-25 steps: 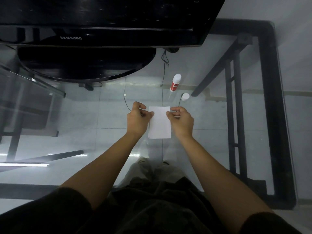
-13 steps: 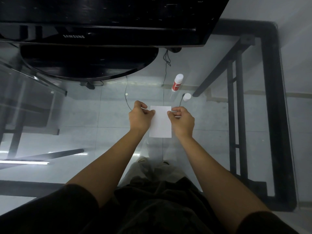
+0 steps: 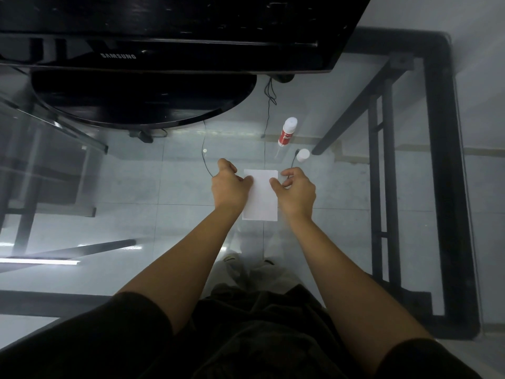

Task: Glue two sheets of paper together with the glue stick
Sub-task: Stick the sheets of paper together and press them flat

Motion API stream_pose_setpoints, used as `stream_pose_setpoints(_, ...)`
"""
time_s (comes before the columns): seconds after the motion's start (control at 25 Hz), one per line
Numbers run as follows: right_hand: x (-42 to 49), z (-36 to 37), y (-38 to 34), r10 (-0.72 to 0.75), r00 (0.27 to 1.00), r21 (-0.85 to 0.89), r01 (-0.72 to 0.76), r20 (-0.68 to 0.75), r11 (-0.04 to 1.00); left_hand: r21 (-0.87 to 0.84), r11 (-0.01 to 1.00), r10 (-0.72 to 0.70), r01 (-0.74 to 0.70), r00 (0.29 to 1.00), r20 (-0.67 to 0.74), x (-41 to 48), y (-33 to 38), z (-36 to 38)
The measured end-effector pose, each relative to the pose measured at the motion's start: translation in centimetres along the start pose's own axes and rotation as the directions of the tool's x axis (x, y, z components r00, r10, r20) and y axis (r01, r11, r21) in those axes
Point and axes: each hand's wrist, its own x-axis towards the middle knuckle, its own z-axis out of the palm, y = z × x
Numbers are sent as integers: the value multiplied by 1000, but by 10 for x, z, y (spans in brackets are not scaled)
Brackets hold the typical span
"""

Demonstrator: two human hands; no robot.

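Since the earlier picture the right hand (image 3: 296,193) has opened a little, and its first finger now lifts off the paper (image 3: 261,196). The left hand (image 3: 229,187) sits as before, fingers curled together, their tips pressing the left edge of the paper. The right thumb touches the right edge. I see one white paper shape flat on the glass table (image 3: 164,187); I cannot tell if it is two sheets. One glue stick (image 3: 287,132) stands near, behind the paper, and one white cap (image 3: 302,155) sits just beside it. One black monitor (image 3: 164,36) stands at the back
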Motion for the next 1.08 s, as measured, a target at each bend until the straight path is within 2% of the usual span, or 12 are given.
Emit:
stream_pose_setpoints(0.08, 1, -2, 1, -53, 999, -101, 52, -7, 994, 17, 1000, -23, 22, 999, 25, 2, 3, -2)
stream_pose_setpoints(0.16, 2, -6, 6, -202, 979, -206, 204, 32, 957, 37, 999, -38, 37, 998, 40, 4, 4, -2)
stream_pose_setpoints(0.24, 2, -11, 13, -368, 921, -236, 389, 130, 891, 51, 998, -47, 45, 998, 46, 5, 5, -2)
stream_pose_setpoints(0.32, 3, -17, 22, -455, 845, -242, 521, 281, 818, 58, 997, -49, 46, 997, 51, 7, 5, -3)
stream_pose_setpoints(0.44, 6, -22, 33, -366, 718, -423, 663, 592, 618, 59, 997, -52, 49, 997, 59, 8, 5, -2)
stream_pose_setpoints(0.52, 8, -22, 37, -302, 694, -507, 698, 653, 506, 64, 997, -58, 53, 995, 80, 9, 5, -4)
stream_pose_setpoints(0.64, 9, -20, 35, -270, 698, -554, 700, 663, 451, 111, 992, -73, 61, 991, 110, 11, 4, -8)
stream_pose_setpoints(1.0, 7, -17, 33, -262, 716, -573, 684, 648, 451, 242, 970, -32, -21, 976, 213, -34, -41, -16)
stream_pose_setpoints(1.08, 8, -17, 34, -260, 707, -556, 688, 657, 467, 251, 965, 26, -80, 977, 212, -43, -50, -17)
